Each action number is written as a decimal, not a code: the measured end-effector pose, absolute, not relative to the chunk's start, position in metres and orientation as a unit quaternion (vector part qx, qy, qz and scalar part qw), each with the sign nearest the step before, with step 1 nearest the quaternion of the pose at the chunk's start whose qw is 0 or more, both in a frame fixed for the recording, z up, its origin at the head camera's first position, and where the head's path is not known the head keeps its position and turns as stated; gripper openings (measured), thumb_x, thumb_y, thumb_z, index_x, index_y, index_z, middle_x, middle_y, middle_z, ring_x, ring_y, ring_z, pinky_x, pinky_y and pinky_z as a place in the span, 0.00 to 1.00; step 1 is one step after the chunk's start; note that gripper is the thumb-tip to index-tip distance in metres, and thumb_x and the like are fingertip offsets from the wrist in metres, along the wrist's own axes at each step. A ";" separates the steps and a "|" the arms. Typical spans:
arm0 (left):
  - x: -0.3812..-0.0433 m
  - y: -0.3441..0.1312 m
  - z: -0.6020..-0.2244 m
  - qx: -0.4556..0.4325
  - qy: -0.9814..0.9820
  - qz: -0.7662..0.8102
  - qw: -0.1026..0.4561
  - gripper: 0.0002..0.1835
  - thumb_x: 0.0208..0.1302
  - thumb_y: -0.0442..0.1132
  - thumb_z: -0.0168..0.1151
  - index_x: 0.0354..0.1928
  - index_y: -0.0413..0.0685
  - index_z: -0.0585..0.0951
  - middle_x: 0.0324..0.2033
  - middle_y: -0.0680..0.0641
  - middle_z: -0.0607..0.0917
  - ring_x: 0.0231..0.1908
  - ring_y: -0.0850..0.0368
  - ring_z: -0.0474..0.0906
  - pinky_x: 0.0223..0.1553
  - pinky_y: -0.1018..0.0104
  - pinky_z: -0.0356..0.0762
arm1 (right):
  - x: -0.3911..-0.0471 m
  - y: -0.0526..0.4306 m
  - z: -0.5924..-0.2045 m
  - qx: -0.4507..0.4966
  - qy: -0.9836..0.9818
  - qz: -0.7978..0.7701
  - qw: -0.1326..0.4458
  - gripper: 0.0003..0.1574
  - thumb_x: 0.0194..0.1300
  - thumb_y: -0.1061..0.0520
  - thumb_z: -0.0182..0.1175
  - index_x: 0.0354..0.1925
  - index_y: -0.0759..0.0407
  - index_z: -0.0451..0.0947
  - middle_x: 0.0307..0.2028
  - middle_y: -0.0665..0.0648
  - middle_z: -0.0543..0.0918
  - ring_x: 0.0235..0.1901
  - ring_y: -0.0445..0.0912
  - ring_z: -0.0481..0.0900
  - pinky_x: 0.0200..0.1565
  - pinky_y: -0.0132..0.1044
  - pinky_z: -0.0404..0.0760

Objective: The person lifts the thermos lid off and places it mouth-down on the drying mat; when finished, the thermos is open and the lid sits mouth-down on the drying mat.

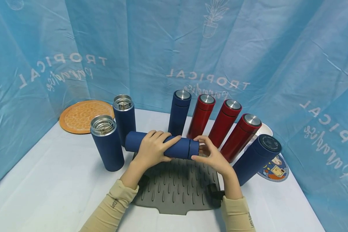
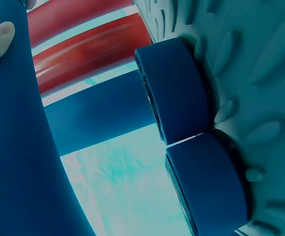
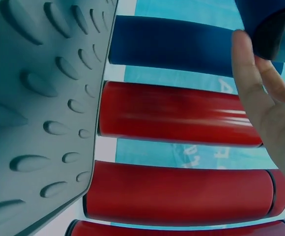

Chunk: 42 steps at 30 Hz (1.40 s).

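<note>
My left hand [image 1: 153,147] grips the body of a blue thermos flask [image 1: 174,149], held sideways above a grey ridged mat [image 1: 174,185]. At its right end, my right hand [image 1: 213,156] pinches the flask's blue lid [image 1: 194,149] between thumb and fingers. The lid sits against the body with a thin seam between them. Two lidless blue flasks [image 1: 107,145] [image 1: 124,119] stand upright to the left. In the left wrist view, two blue lids [image 2: 177,91] [image 2: 209,184] rest on the mat; the held flask hides them in the head view.
Behind the mat stand a blue flask [image 1: 179,112] and three red flasks [image 1: 201,116], all lidded. Another lidded blue flask [image 1: 253,161] stands right, beside a patterned round mat [image 1: 278,170] and a white dish [image 1: 265,129]. An orange round placemat [image 1: 85,116] lies back left. Blue curtains [image 1: 150,48] surround the table.
</note>
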State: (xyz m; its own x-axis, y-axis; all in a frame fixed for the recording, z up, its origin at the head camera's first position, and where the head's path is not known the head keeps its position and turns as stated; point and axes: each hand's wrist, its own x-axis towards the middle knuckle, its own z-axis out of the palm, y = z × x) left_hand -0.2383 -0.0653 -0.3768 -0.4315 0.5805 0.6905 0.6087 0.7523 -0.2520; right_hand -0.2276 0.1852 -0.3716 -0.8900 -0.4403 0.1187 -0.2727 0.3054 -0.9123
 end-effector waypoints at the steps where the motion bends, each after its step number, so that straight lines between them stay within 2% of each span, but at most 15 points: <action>1: -0.238 -0.065 -0.377 -0.351 -0.847 -0.018 0.398 0.46 0.26 0.65 0.75 0.56 0.62 0.76 0.41 0.48 0.83 0.39 0.51 0.79 0.44 0.56 0.75 | -0.228 0.185 -0.372 -0.221 0.808 -0.541 0.077 0.38 0.54 0.54 0.64 0.61 0.49 0.58 0.58 0.63 0.63 0.50 0.59 0.71 0.49 0.50 0.75; 5: -0.240 -0.065 -0.378 -0.349 -0.850 -0.022 0.394 0.46 0.26 0.65 0.75 0.57 0.62 0.76 0.41 0.48 0.83 0.39 0.51 0.79 0.44 0.56 0.75 | -0.228 0.186 -0.368 -0.196 0.819 -0.531 0.091 0.36 0.60 0.48 0.58 0.64 0.45 0.55 0.58 0.64 0.65 0.50 0.58 0.73 0.49 0.51 0.76; 9: -0.240 -0.064 -0.379 -0.350 -0.850 -0.028 0.392 0.46 0.27 0.64 0.75 0.57 0.62 0.76 0.41 0.48 0.83 0.39 0.51 0.79 0.44 0.56 0.75 | -0.227 0.186 -0.366 -0.150 0.829 -0.530 0.093 0.31 0.68 0.43 0.46 0.63 0.53 0.57 0.41 0.65 0.76 0.37 0.54 0.79 0.43 0.48 0.79; 11: -0.239 -0.064 -0.379 -0.352 -0.851 -0.030 0.389 0.46 0.27 0.64 0.75 0.57 0.62 0.76 0.41 0.48 0.83 0.39 0.51 0.79 0.44 0.56 0.75 | -0.228 0.185 -0.366 -0.140 0.829 -0.533 0.091 0.29 0.68 0.44 0.47 0.61 0.58 0.60 0.32 0.62 0.78 0.29 0.51 0.79 0.40 0.47 0.80; 13: -0.239 -0.064 -0.379 -0.355 -0.851 -0.032 0.386 0.45 0.28 0.64 0.75 0.57 0.62 0.76 0.41 0.48 0.83 0.39 0.51 0.79 0.44 0.56 0.75 | -0.228 0.186 -0.368 -0.143 0.826 -0.538 0.091 0.28 0.67 0.46 0.50 0.59 0.60 0.62 0.29 0.61 0.77 0.27 0.51 0.78 0.39 0.48 0.80; 17: -0.239 -0.064 -0.379 -0.358 -0.852 -0.039 0.381 0.44 0.29 0.63 0.75 0.57 0.61 0.76 0.41 0.47 0.83 0.39 0.50 0.79 0.44 0.56 0.75 | -0.228 0.187 -0.369 -0.171 0.810 -0.553 0.093 0.28 0.63 0.50 0.54 0.58 0.57 0.62 0.40 0.66 0.76 0.34 0.55 0.79 0.41 0.52 0.79; 21: -0.239 -0.065 -0.379 -0.357 -0.853 -0.038 0.379 0.45 0.29 0.63 0.75 0.57 0.61 0.76 0.41 0.47 0.83 0.39 0.50 0.79 0.44 0.55 0.75 | -0.227 0.189 -0.369 -0.196 0.805 -0.552 0.092 0.34 0.57 0.51 0.59 0.60 0.54 0.60 0.53 0.68 0.69 0.45 0.57 0.76 0.44 0.50 0.78; 26: -0.239 -0.066 -0.378 -0.357 -0.853 -0.031 0.379 0.45 0.29 0.64 0.75 0.57 0.61 0.76 0.41 0.47 0.83 0.39 0.50 0.79 0.44 0.56 0.75 | -0.227 0.189 -0.369 -0.211 0.803 -0.549 0.091 0.40 0.52 0.54 0.65 0.60 0.52 0.58 0.58 0.66 0.63 0.50 0.61 0.72 0.48 0.50 0.77; 29: -0.238 -0.067 -0.378 -0.353 -0.855 -0.031 0.380 0.45 0.28 0.64 0.75 0.57 0.61 0.76 0.41 0.47 0.83 0.39 0.50 0.79 0.44 0.56 0.75 | -0.228 0.189 -0.370 -0.203 0.810 -0.542 0.094 0.40 0.55 0.53 0.63 0.63 0.50 0.56 0.60 0.65 0.61 0.53 0.61 0.71 0.49 0.52 0.76; 31: -0.238 -0.067 -0.378 -0.350 -0.855 -0.031 0.380 0.46 0.27 0.64 0.75 0.57 0.61 0.76 0.41 0.48 0.83 0.39 0.51 0.79 0.44 0.56 0.75 | -0.228 0.187 -0.369 -0.181 0.818 -0.538 0.096 0.37 0.61 0.50 0.57 0.64 0.50 0.55 0.59 0.66 0.64 0.51 0.60 0.72 0.49 0.52 0.76; 35: -0.238 -0.067 -0.377 -0.352 -0.854 -0.031 0.382 0.46 0.27 0.64 0.75 0.57 0.62 0.76 0.41 0.48 0.82 0.39 0.51 0.79 0.44 0.56 0.75 | -0.228 0.183 -0.367 -0.122 0.840 -0.520 0.094 0.31 0.68 0.42 0.46 0.63 0.54 0.59 0.47 0.65 0.75 0.40 0.55 0.78 0.44 0.48 0.78; 38: -0.238 -0.067 -0.377 -0.354 -0.853 -0.032 0.383 0.46 0.27 0.64 0.75 0.57 0.61 0.76 0.41 0.48 0.83 0.39 0.51 0.79 0.44 0.56 0.75 | -0.228 0.183 -0.367 -0.110 0.842 -0.520 0.094 0.30 0.68 0.43 0.47 0.60 0.59 0.63 0.37 0.65 0.77 0.32 0.53 0.78 0.40 0.43 0.78; 42: -0.238 -0.066 -0.377 -0.355 -0.852 -0.034 0.382 0.45 0.28 0.64 0.75 0.57 0.61 0.76 0.41 0.48 0.83 0.39 0.50 0.79 0.44 0.56 0.75 | -0.227 0.186 -0.368 -0.146 0.823 -0.540 0.096 0.29 0.63 0.49 0.55 0.60 0.55 0.63 0.45 0.66 0.74 0.37 0.53 0.76 0.40 0.42 0.78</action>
State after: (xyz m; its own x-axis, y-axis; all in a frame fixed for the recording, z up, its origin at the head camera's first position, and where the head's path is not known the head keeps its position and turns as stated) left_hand -0.2384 -0.0657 -0.3775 -0.4555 0.5797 0.6756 0.6316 0.7453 -0.2136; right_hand -0.2273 0.1862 -0.3685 -0.9389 -0.3443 -0.0005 -0.1365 0.3735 -0.9175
